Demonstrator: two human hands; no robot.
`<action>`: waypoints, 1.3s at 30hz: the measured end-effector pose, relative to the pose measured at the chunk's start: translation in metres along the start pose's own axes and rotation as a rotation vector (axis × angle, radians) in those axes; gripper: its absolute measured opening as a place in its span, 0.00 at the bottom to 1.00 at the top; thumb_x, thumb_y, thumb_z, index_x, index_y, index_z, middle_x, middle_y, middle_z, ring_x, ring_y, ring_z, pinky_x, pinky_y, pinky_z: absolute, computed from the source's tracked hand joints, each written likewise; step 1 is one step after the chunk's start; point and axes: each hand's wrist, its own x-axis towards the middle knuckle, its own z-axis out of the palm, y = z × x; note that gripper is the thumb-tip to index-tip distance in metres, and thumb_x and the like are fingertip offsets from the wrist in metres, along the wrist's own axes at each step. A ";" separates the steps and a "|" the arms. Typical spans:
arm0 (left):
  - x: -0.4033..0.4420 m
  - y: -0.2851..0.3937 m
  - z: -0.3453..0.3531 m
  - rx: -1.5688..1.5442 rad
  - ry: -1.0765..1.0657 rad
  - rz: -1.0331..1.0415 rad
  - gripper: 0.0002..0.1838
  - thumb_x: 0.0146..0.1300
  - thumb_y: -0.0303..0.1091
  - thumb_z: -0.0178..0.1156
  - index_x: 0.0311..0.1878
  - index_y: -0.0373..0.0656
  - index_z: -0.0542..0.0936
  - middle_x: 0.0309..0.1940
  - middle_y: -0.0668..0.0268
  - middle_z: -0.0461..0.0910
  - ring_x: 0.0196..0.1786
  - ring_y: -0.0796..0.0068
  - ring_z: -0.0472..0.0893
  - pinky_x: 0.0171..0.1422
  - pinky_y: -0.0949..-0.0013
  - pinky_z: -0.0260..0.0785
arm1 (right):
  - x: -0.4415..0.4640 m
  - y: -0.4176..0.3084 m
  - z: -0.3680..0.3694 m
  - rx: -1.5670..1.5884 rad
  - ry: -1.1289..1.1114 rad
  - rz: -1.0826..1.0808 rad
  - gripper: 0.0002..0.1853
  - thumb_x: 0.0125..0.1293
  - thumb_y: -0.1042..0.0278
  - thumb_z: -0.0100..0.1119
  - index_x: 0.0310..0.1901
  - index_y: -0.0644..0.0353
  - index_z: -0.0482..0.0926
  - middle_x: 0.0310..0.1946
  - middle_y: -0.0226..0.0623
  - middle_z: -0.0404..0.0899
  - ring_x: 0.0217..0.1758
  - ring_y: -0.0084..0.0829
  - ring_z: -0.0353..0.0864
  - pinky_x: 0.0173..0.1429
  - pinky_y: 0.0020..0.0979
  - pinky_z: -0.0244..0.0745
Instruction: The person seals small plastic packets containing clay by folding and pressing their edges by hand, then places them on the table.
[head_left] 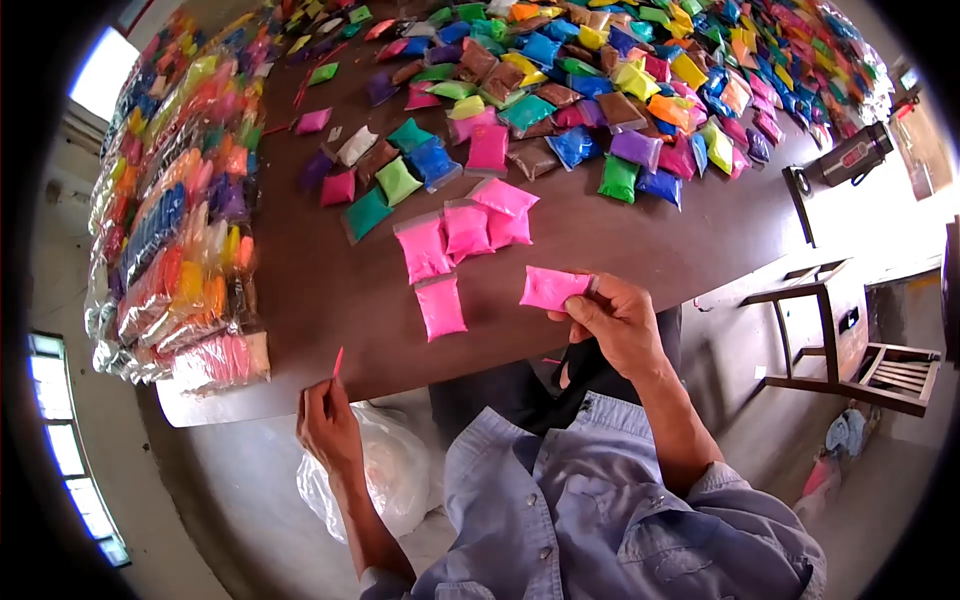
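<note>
A single head-worn camera is looking forward and steeply down over the person's shirt [540, 510], which is filling the bottom of the view, close to the lens. The left grip [328, 425] and right grip [618, 320] are showing farther off, around the near edge of the worktop [730, 220], which is stretching away towards the top. The wide lens is curving the surroundings, leaving the corners black and taking in a window [75, 455] at left and a wooden chair [847, 345] at right.

Pinches with right hand [612, 316] by the near edge of the surface [320, 280]; pinches with left hand [328, 418] too, closer to the left corner.
</note>
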 end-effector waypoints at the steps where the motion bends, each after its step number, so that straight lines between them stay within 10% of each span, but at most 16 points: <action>1: 0.006 -0.001 0.005 0.034 -0.018 -0.009 0.05 0.69 0.29 0.67 0.39 0.38 0.83 0.32 0.60 0.82 0.31 0.65 0.80 0.39 0.63 0.73 | 0.000 0.001 0.000 0.008 0.018 0.019 0.10 0.75 0.74 0.60 0.53 0.69 0.81 0.37 0.36 0.88 0.30 0.17 0.80 0.32 0.21 0.75; 8: 0.029 -0.002 0.016 0.078 -0.098 -0.071 0.06 0.66 0.28 0.68 0.43 0.40 0.84 0.40 0.60 0.83 0.42 0.56 0.81 0.47 0.56 0.75 | 0.000 -0.005 0.002 0.080 0.014 0.026 0.15 0.74 0.76 0.62 0.60 0.67 0.79 0.42 0.35 0.87 0.39 0.20 0.87 0.34 0.22 0.76; 11: 0.035 0.007 0.017 0.310 0.037 0.227 0.11 0.63 0.29 0.71 0.47 0.40 0.84 0.45 0.57 0.83 0.48 0.52 0.81 0.54 0.53 0.75 | 0.001 -0.010 0.001 0.079 0.026 0.119 0.15 0.72 0.77 0.64 0.59 0.68 0.80 0.46 0.36 0.87 0.45 0.22 0.88 0.37 0.23 0.78; 22: 0.019 0.194 0.060 -0.239 -0.326 0.615 0.20 0.61 0.36 0.75 0.55 0.41 0.84 0.54 0.61 0.84 0.55 0.57 0.82 0.61 0.54 0.72 | -0.011 -0.014 -0.005 -0.156 -0.046 -0.067 0.13 0.65 0.79 0.71 0.50 0.67 0.83 0.38 0.31 0.83 0.38 0.17 0.80 0.42 0.23 0.76; 25: 0.016 0.197 0.073 -0.544 -0.428 0.473 0.09 0.64 0.30 0.72 0.46 0.40 0.86 0.39 0.60 0.87 0.44 0.59 0.85 0.54 0.59 0.74 | -0.012 -0.008 -0.011 -0.102 -0.018 -0.124 0.16 0.66 0.78 0.70 0.54 0.67 0.79 0.39 0.34 0.85 0.40 0.17 0.83 0.42 0.24 0.80; 39: 0.007 0.197 0.091 -0.898 -0.630 -0.200 0.11 0.74 0.35 0.66 0.41 0.34 0.83 0.29 0.73 0.80 0.34 0.86 0.74 0.38 0.76 0.67 | 0.005 -0.006 -0.016 -0.192 -0.074 -0.085 0.06 0.73 0.72 0.64 0.43 0.68 0.83 0.29 0.27 0.81 0.32 0.15 0.77 0.35 0.24 0.75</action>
